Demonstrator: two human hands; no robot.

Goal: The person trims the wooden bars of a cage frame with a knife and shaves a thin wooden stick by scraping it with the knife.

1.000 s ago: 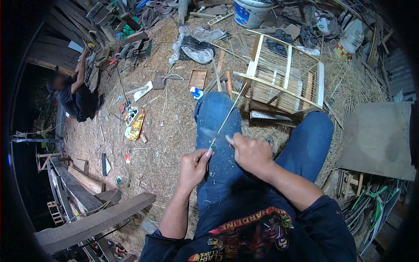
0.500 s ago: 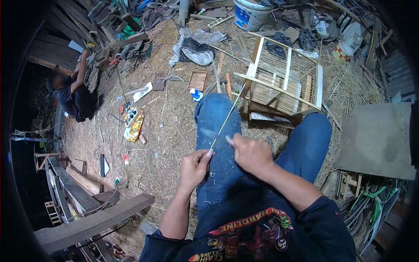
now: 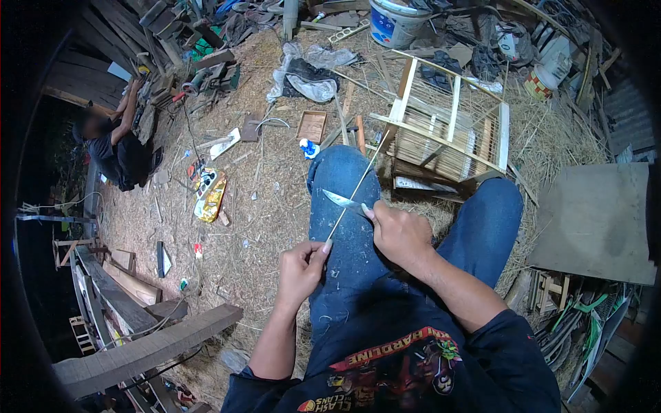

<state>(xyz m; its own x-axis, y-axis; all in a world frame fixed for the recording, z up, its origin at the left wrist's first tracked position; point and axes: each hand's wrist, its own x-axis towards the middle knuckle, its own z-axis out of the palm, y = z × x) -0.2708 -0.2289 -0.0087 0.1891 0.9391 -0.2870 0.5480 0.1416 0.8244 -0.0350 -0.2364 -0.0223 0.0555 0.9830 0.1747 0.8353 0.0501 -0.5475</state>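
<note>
My left hand (image 3: 301,270) pinches the near end of a thin pale wooden strip (image 3: 358,184), which slants up and away across my jeans-clad knee. In my right hand (image 3: 401,237) is a knife (image 3: 342,201), its fingers wrapped round the handle. The pointed blade lies across the strip and points to the left; whether it touches the strip I cannot tell. Beyond my knees stands a slatted wooden cage (image 3: 447,131) with a pale frame and thin bars. The strip's far end reaches close to the cage's left corner.
A small wooden tray (image 3: 312,126), a blue-and-white bottle (image 3: 309,149) and a yellow packet (image 3: 211,196) lie on the shavings-covered floor. At far left another person (image 3: 117,148) crouches by scrap wood. A flat board (image 3: 597,224) leans at right, and a bucket (image 3: 397,24) stands behind.
My left hand has shifted slightly left and down. The knife, blurred before, now shows sharply, with my right hand a little farther right. The person at left still crouches.
</note>
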